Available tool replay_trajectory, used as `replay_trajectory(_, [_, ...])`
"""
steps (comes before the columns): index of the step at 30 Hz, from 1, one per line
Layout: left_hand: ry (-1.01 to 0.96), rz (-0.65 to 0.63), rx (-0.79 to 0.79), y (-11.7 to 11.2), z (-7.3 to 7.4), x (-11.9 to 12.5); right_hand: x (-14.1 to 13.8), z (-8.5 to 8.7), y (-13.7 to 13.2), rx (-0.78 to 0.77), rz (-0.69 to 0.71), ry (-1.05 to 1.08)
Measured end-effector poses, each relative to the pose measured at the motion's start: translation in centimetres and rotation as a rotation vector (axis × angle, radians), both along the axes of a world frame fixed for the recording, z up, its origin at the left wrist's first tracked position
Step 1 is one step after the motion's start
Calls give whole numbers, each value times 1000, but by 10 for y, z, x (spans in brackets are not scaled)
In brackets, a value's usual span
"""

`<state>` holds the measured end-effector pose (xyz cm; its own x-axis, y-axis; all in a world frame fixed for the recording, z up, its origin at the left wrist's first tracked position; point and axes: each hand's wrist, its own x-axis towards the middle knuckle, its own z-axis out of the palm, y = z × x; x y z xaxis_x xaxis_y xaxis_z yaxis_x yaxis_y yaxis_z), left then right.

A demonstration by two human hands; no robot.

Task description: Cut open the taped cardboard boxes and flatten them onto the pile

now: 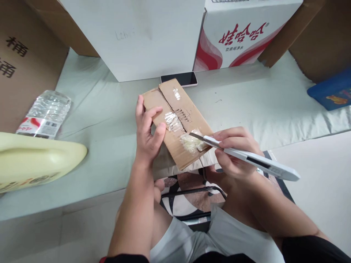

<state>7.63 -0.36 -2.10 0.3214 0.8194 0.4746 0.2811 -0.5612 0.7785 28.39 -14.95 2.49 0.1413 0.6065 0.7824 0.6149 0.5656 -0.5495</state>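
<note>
A small brown cardboard box (pixel 171 140), with clear tape on its top, is tilted near the front edge of the bench. My left hand (pixel 149 131) grips its left side, fingers along the far end and over the top, thumb on the upper face. In my right hand (pixel 238 151) is a white box cutter (pixel 263 164) with its blade out. The blade tip lies over the crumpled tape (pixel 190 143) at the box's near end; whether it touches cannot be made out. A seam between the flaps runs along the top, with dark marks beside it.
Behind the box a phone (pixel 181 78) lies against a large white carton (pixel 137 36). A red and white carton (pixel 233 40) stands beside it. Leftward are a plastic bottle (pixel 52 106) and a pale yellow container (pixel 35 159). A blue object (pixel 333 91) sits at right.
</note>
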Motion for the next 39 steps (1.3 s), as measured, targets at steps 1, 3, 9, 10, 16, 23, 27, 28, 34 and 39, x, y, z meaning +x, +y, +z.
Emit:
replay_trajectory(1, [-6,0,1,0,0,1,-1,0,0,5,11,15])
replay_trajectory(3, [-7,3,-5,0,0,1,-3,1,-1,-5,29,27])
replay_trajectory(9, [-7,6,-21,-1,2,1,-7,-5,1,45,22,-72])
replay_trajectory(10, [-7,4,-21,-1,2,1,-7,-7,2,56,37,-75])
replay_trajectory(16, [-9,3,-3,0,1,1,-12,-14,6,85,45,-52])
replay_trajectory(23, [3,10,-14,1,1,0,-15,-9,2,-25,53,-56])
replay_trajectory(27, [7,6,-24,1,1,-1,-14,-7,1,-68,59,-53])
replay_trajectory(28, [6,5,-24,1,1,-1,-14,-8,2,-61,71,-39])
replay_trajectory(34, [4,2,4,2,0,-2,-14,-17,3,34,118,86])
replay_trajectory(39, [29,19,8,2,1,-2,-13,-16,2,87,139,147])
